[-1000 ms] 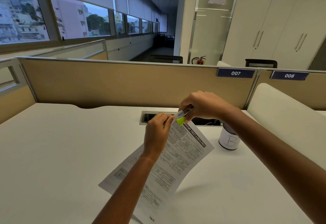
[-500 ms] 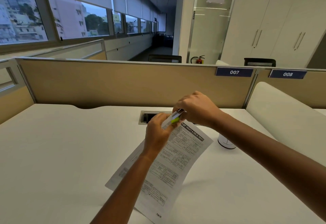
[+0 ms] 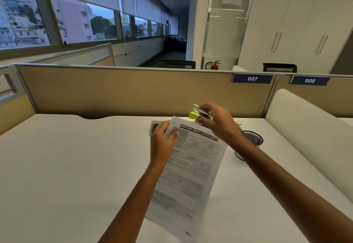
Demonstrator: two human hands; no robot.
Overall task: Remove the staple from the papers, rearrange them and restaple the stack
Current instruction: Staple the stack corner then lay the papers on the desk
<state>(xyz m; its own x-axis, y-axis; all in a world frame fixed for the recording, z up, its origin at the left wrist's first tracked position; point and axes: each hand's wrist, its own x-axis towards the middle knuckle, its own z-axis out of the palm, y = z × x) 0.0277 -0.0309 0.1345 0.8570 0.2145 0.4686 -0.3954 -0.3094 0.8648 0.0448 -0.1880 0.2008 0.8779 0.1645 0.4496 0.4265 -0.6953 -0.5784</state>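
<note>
So the person's left grip (image 3: 162, 144) is clamped on the papers (image 3: 191, 175) at the top-left corner, thumb lying across the printed side and the other fingers tucked behind. The sheets slant away from the viewer over the tabletop (image 3: 76, 156). The far end is lifted; can't tell whether the near end touches the surface.

The right grip (image 3: 215, 123) is curled round a stapler (image 3: 198, 112), a small one with lime-green tips. It sits just above the top edge of the papers, near the black headline bar. The green end points left and looks parted, and it isn't biting the paper.

The tabletop is plain white, with a cable slot (image 3: 154, 126) at the back, partly behind the left grip. A beige partition (image 3: 133, 89) runs behind it, carrying blue tags that read 007 (image 3: 252, 78) and 008 (image 3: 309, 80). Past that it's an office: windows (image 3: 57, 19) on the left with buildings outside, white cabinets (image 3: 305, 23) on the right, a fire extinguisher (image 3: 214, 65) by a glass door, and a couple of dark chair backs.

The only container is a black mesh cup (image 3: 252, 137) on the tabletop, right of the papers. The right forearm covers half of it, and the inside is too dark to tell what's in it.
</note>
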